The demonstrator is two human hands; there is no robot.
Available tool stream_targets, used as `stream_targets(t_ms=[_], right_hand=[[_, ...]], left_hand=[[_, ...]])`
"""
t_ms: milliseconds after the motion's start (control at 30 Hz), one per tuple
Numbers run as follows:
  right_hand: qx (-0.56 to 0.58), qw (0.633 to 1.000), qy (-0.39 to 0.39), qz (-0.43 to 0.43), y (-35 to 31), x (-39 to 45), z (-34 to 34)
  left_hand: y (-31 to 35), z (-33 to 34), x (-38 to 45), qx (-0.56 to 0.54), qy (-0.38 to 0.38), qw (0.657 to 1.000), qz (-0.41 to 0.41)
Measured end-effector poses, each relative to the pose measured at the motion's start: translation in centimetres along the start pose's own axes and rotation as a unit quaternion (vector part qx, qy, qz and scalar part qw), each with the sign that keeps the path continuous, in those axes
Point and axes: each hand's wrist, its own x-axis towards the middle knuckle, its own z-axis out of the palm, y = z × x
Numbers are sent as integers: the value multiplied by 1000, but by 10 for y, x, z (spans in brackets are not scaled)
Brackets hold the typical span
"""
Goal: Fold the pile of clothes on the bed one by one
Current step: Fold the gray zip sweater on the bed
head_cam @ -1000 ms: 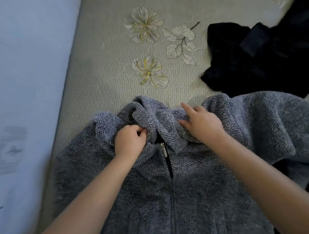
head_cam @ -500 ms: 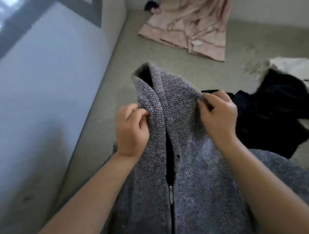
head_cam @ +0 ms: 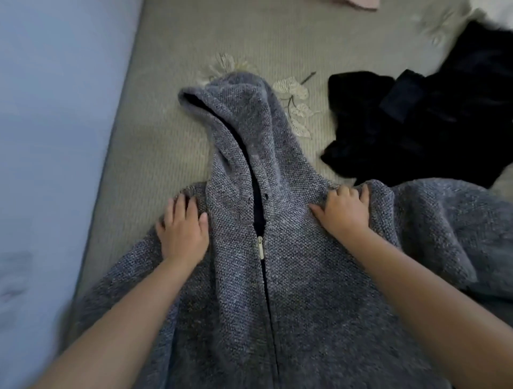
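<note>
1. A pale blue surface [head_cam: 55, 138] is running down the left side of the view, alongside the bed [head_cam: 155, 155], whose grey-green cover is carrying embroidered flowers [head_cam: 294, 94]
2. The left hand [head_cam: 183, 230] is lying palm down on the left shoulder of the grey hooded jacket [head_cam: 305, 291], fingers spread flat, gripping nothing
3. The grey hooded jacket is lying front up on the bed in the middle of the view, its hood [head_cam: 244, 127] stretching away from the person and leaning to the left, partly covering one flower
4. The zipper pull [head_cam: 260, 248] is sitting at the base of the hood opening, between the two hands, with the zip closed below it
5. The right hand [head_cam: 344, 211] is resting on the right shoulder of the jacket, thumb out, fingers curling into a raised fold of the knit at the shoulder edge
6. A black garment [head_cam: 416, 125] is lying crumpled on the bed at the upper right, just beyond the jacket's right sleeve [head_cam: 458, 222]
7. A strip of pink fabric [head_cam: 361, 3] is showing at the top edge
</note>
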Motion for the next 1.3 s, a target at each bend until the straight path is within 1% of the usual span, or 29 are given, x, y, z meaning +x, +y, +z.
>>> stream_targets(t_ms=[100, 167, 233, 300, 367, 400, 433, 500, 533, 567, 600, 700, 733, 767, 800, 833, 867, 900, 933, 967, 1033, 1100, 1133, 1167, 1233, 1267, 1300], right_hand=[[-22, 999, 8, -42, -1, 7, 0], [-30, 998, 15, -48, -3, 14, -2], [-20, 998, 41, -36, -2, 22, -4], [0, 1000, 18, -13, -3, 30, -6], [-2, 999, 9, -35, -4, 34, -7], [2, 998, 36, -52, -2, 35, -9], [12, 995, 81, -56, 4, 36, -14], [38, 982, 184, -28, 21, 39, -23], [45, 977, 208, -9, 30, 40, -25], [46, 977, 207, 10, 37, 40, -26], [41, 982, 184, 31, 41, 41, -26], [-1, 993, 53, 101, 36, 39, -17], [-3, 992, 29, 121, 33, 38, -14], [-5, 991, 23, 129, 31, 38, -13], [-7, 992, 35, 124, 31, 39, -12], [-3, 992, 64, 107, 30, 40, -12], [11, 991, 108, 76, 28, 39, -13], [34, 987, 155, 40, 23, 37, -13], [52, 982, 183, 5, 17, 36, -13], [57, 982, 180, -24, 12, 34, -13], [37, 993, 107, -45, 2, 34, -14], [9, 999, 36, -27, -3, 38, -13], [5, 999, 24, -25, -4, 40, -12], [0, 999, 29, -36, -5, 41, -11], [-6, 995, 66, -69, -6, 44, -8], [7, 994, 91, -68, -5, 46, -9], [38, 991, 119, -45, -2, 49, -11]], left_hand=[[-3, 0, 13, -48, 54, 997, -13], [2, -5, 29, -75, 40, 996, -27], [6, -9, 42, -98, 30, 994, -39], [7, -11, 46, -120, 44, 991, -32], [2, -16, 44, -126, 86, 988, -24], [-4, -21, 43, -122, 112, 986, -23], [-11, -26, 42, -116, 132, 984, -26], [-29, -36, 43, -104, 153, 981, -56], [-36, -39, 43, -94, 148, 982, -75], [-41, -39, 44, -82, 135, 984, -88], [-42, -37, 44, -76, 112, 986, -100], [-32, -29, 42, -77, 23, 985, -151], [-30, -27, 41, -68, 9, 984, -162], [-27, -26, 40, -45, 4, 985, -166], [-25, -27, 40, -6, 0, 986, -164], [-24, -29, 40, 42, 2, 987, -157], [-22, -31, 40, 83, 14, 987, -138], [-20, -32, 41, 108, 35, 988, -107], [-15, -31, 42, 112, 59, 990, -62], [-10, -28, 42, 99, 75, 992, -10], [6, -19, 43, 68, 67, 993, 76], [18, -8, 45, 50, 30, 994, 93], [22, -3, 46, 56, 12, 994, 88], [23, 3, 47, 73, 6, 993, 88], [23, 7, 49, 111, 16, 990, 87], [21, 4, 51, 118, 24, 989, 81], [19, 1, 54, 116, 35, 990, 77]])
